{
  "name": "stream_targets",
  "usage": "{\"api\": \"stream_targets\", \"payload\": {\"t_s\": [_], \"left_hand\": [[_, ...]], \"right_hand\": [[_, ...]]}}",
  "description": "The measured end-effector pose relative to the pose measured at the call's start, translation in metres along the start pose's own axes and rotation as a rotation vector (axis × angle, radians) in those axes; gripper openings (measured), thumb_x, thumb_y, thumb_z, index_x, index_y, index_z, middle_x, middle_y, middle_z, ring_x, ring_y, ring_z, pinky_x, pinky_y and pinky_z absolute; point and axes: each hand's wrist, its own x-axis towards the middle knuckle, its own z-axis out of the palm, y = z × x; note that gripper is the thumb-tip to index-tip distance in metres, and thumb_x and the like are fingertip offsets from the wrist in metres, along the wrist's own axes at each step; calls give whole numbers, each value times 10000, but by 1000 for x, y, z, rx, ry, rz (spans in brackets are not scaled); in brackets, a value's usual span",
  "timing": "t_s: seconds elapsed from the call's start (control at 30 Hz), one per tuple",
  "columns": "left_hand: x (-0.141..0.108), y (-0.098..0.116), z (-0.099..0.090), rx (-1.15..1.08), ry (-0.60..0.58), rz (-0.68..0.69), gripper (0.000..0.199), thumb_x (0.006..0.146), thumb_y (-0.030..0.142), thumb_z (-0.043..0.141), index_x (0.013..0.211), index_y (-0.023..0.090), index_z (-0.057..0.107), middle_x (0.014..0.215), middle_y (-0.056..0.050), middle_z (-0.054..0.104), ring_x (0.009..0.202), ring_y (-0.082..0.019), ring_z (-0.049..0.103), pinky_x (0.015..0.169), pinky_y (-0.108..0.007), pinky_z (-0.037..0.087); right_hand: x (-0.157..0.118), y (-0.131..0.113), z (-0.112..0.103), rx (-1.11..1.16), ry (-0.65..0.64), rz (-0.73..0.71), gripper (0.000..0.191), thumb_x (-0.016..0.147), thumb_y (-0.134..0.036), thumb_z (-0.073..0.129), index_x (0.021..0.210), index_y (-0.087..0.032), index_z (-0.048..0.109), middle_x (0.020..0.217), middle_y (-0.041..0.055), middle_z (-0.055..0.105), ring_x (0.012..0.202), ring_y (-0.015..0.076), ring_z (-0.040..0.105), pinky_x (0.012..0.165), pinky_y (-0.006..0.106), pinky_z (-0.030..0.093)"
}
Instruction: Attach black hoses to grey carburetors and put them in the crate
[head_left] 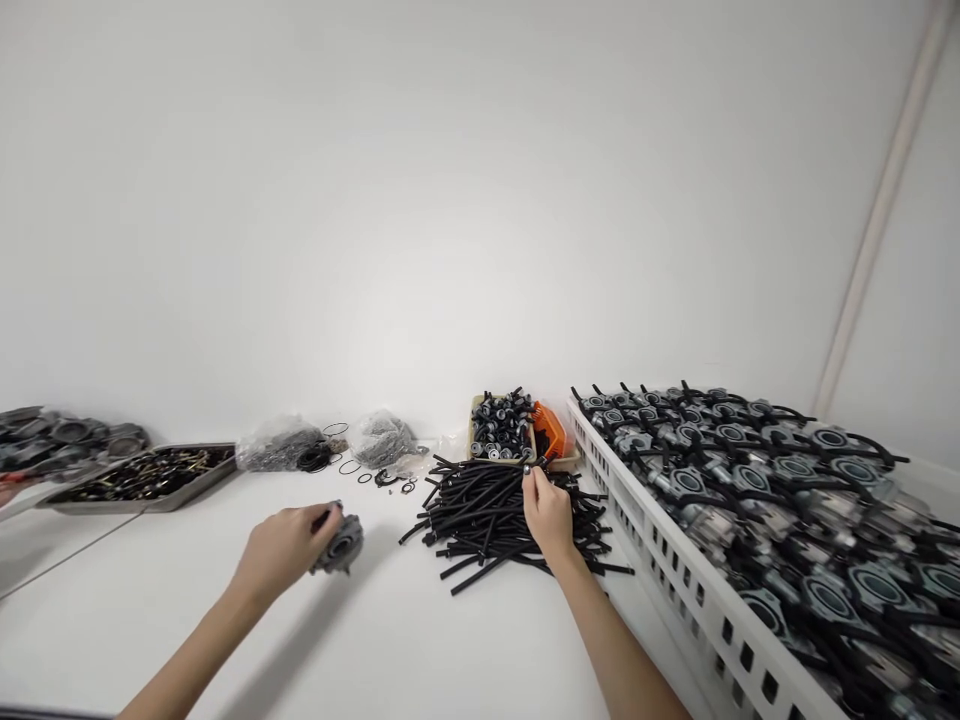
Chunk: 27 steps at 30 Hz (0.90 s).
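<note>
As a grey, round cast-metal part hangs above the table's left-centre, clear of the surface, a heap of black rubber tubes sprawls just to its right, ends poking out every way. Right behind the tubes comes a pale-yellow tray crammed with small black-and-metal fittings, an orange plastic bin pressed up beside it. A white slotted plastic crate walls off the whole right side, packed with rows of metal assemblies with black tubes. Back behind the part sit two clear plastic bags of small grey pieces, black rings scattered between; farther left, a shallow metal tray of dark and brassy pieces, then a pile of grey castings.

Now the fingers! The left hand has its thumb and fingers closed on the grey part, gripping its near side. The right hand is over the tubes, fingertips pinched together by the yellow tray's front edge; whether anything sits between them, I cannot tell.

Underneath it all, a smooth white table, backed by a plain pale wall with a slanting pinkish pipe-like strip at right.
</note>
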Motion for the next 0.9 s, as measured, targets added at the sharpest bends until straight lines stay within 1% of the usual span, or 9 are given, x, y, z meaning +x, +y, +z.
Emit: {"api": "stream_targets", "payload": {"t_s": [0.07, 0.17, 0.23, 0.33, 0.47, 0.63, 0.77, 0.83, 0.9], "left_hand": [[-18, 46, -8, -23, -71, 98, 448, 891, 466, 368, 594, 207, 581, 573, -47, 637, 514, -172, 531, 512, -276, 287], [-44, 108, -6, -97, -148, 276, 427, 894, 381, 371, 556, 203, 561, 521, -16, 614, 475, -131, 507, 519, -266, 288], [-55, 140, 1, -129, -184, 397, 414, 892, 353, 383, 545, 200, 548, 500, 0, 600, 446, -112, 484, 509, -261, 276], [-58, 172, 15, -122, -153, 529, 345, 847, 273, 437, 525, 196, 536, 496, 9, 603, 439, -104, 490, 503, -272, 248], [-48, 194, 33, -93, -82, 639, 302, 812, 234, 467, 522, 195, 546, 501, 0, 620, 433, -112, 514, 491, -295, 210], [-37, 203, 54, -70, -24, 712, 307, 827, 247, 468, 534, 194, 540, 493, 2, 615, 418, -121, 519, 482, -308, 179], [-25, 202, 58, -126, 20, 791, 352, 853, 328, 488, 530, 189, 481, 481, 15, 566, 433, -114, 489, 482, -289, 198], [-12, 201, 58, -212, 40, 864, 377, 835, 380, 528, 527, 187, 428, 476, 31, 512, 450, -104, 452, 492, -267, 231], [6, 200, 60, -337, 90, 869, 397, 840, 365, 521, 522, 187, 365, 472, 45, 440, 460, -93, 407, 501, -246, 255]], "right_hand": [[0, -1, -1, -1, -5, -1, 449, 991, -312, 269, 706, -168, 586, 484, 29, 595, 418, 149, 556, 474, 255, 288], [-1, -1, -2, -3, -22, 7, 453, 990, -314, 261, 697, -176, 577, 494, 27, 599, 431, 143, 556, 486, 249, 297], [-1, 0, -2, -7, -32, 15, 449, 990, -314, 260, 695, -180, 571, 491, 22, 595, 427, 140, 548, 484, 249, 292], [-1, 1, -1, -8, -31, 32, 438, 990, -305, 266, 687, -185, 558, 479, 12, 582, 415, 134, 535, 472, 247, 281], [0, 1, 0, -19, -7, 20, 423, 987, -275, 271, 672, -189, 540, 485, 12, 586, 425, 130, 549, 473, 243, 276], [2, 0, 2, -46, 10, 7, 415, 984, -261, 266, 665, -191, 522, 477, 7, 581, 419, 123, 547, 465, 242, 259], [1, 0, 3, -57, 6, 0, 402, 981, -250, 268, 672, -191, 519, 485, 5, 583, 427, 123, 554, 468, 241, 259], [1, 0, 4, -61, 1, -8, 397, 979, -243, 272, 669, -192, 515, 490, 5, 587, 431, 123, 558, 475, 242, 265], [0, 0, 4, -66, 1, -19, 394, 976, -235, 273, 667, -192, 513, 495, 7, 592, 434, 122, 561, 480, 242, 270]]}}
